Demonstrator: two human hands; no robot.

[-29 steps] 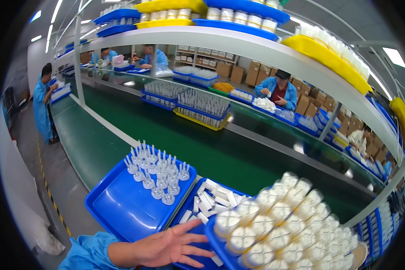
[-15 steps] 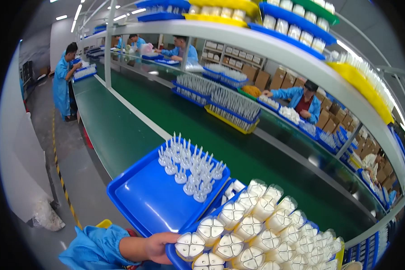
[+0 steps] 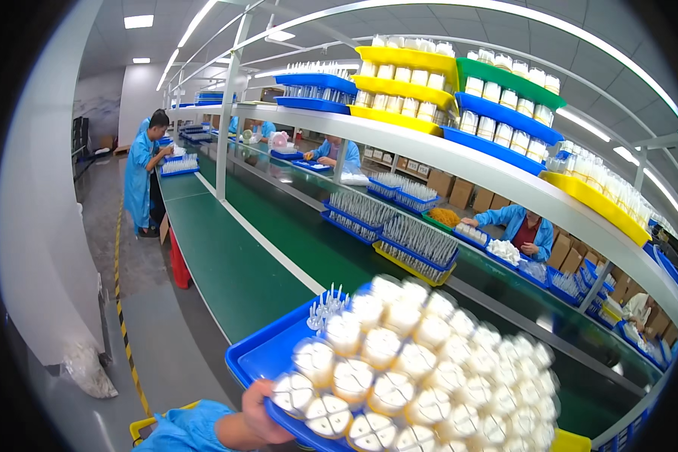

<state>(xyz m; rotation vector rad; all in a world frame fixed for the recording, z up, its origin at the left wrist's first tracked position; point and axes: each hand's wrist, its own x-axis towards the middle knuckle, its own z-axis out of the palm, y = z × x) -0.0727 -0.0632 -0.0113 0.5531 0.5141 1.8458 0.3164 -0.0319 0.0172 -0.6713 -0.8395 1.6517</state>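
Observation:
My left hand [image 3: 258, 416] is closed around the left edge of a blue tray [image 3: 303, 432], its thumb along the rim. Rows of white, round-topped pieces [image 3: 393, 392] fill this tray; cross-shaped lines divide their tops. The pieces are somewhat blurred. Behind and partly under it, a second blue tray [image 3: 258, 352] rests on the bench. A few clear parts with thin upright stems [image 3: 327, 307] show at its far end; the held tray hides the rest. My right hand is not in view.
A green bench [image 3: 203, 248] runs away to the left. Overhead, a shelf [image 3: 422, 135] carries stacked yellow trays [image 3: 399, 104] and blue trays [image 3: 497, 137]. Filled trays [image 3: 414, 245] stand across the bench. A co-worker [image 3: 143, 177] stands far left; another [image 3: 523, 230] sits opposite.
The filled tray, with my left hand on its edge, has come up over the second tray and now covers most of its clear parts. The view has tilted upward, showing more shelf.

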